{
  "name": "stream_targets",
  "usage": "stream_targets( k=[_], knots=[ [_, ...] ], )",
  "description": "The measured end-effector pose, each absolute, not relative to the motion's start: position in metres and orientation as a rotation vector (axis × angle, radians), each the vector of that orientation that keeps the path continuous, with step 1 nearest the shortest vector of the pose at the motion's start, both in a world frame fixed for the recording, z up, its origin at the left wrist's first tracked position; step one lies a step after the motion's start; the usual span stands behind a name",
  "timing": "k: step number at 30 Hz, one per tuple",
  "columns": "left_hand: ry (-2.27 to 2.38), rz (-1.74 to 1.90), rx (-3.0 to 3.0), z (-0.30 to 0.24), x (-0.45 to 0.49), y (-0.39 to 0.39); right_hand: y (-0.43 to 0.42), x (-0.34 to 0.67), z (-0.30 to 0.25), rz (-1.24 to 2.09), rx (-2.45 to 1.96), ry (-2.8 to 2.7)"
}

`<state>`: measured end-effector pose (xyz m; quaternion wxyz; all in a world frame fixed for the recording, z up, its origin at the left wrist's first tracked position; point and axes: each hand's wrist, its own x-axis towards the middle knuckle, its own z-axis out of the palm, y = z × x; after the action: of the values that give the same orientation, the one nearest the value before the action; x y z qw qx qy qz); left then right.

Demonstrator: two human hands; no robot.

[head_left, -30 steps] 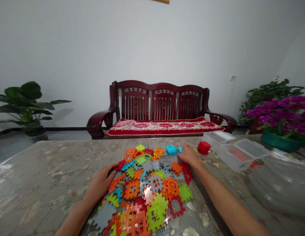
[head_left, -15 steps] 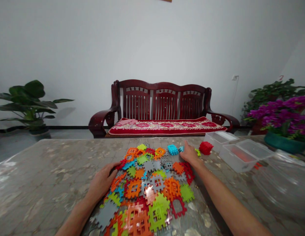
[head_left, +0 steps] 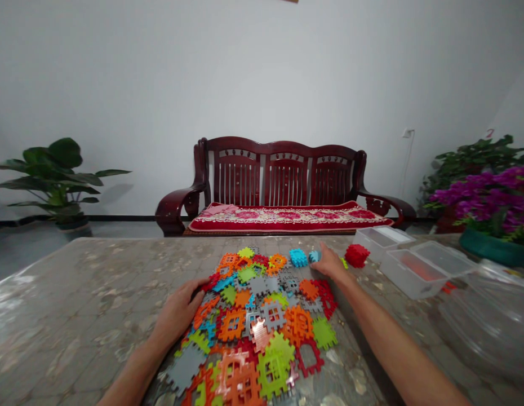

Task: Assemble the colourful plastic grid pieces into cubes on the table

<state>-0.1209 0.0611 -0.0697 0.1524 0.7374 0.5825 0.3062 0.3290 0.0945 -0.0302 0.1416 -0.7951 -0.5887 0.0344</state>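
A heap of flat, notched plastic building pieces (head_left: 272,313) in orange, green, grey, red and blue covers the middle of the table. Along its left edge rests my left hand (head_left: 180,309), thumb apart from the fingers, fingertips by a red piece (head_left: 211,281). Beyond the heap's far right side, my right hand (head_left: 331,264) has its thumb and finger around a small blue piece (head_left: 314,256), partly hidden. Just left of that stands a stack of blue pieces (head_left: 298,257). A stack of red pieces (head_left: 357,255) lies to the right, with a bit of green piece (head_left: 343,263) showing beside my right hand.
Clear plastic boxes (head_left: 414,279) stand open at the right, one with something orange-red inside. Nearer lies a large transparent container (head_left: 490,321). Purple flowers in a green pot (head_left: 494,245) stand at the right edge. A wooden bench (head_left: 283,175) is behind the table (head_left: 97,304).
The whole view has shifted slightly, so everything sits a little further right. Both hands keep nearly the same places by the heap and the small blue piece.
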Motion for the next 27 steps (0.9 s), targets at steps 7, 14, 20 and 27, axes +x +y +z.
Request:
stream_targets(
  k=[7, 14, 20, 27],
  knots=[
    [1.666, 0.883, 2.112, -0.072, -0.121, 0.062, 0.093, 0.334, -0.031, 0.166, -2.292, -1.708],
    [1.673, 0.871, 2.129, -0.074, -0.122, 0.063, 0.077, 0.372, -0.028, 0.057, -2.185, -1.538],
    [1.695, 0.874, 2.110, -0.069, -0.119, 0.060, 0.053, 0.407, -0.044, 0.075, -2.268, -1.588],
    [1.691, 0.890, 2.098, -0.067, -0.119, 0.060, 0.048, 0.404, -0.060, -0.008, -2.121, -1.682]
  ],
)
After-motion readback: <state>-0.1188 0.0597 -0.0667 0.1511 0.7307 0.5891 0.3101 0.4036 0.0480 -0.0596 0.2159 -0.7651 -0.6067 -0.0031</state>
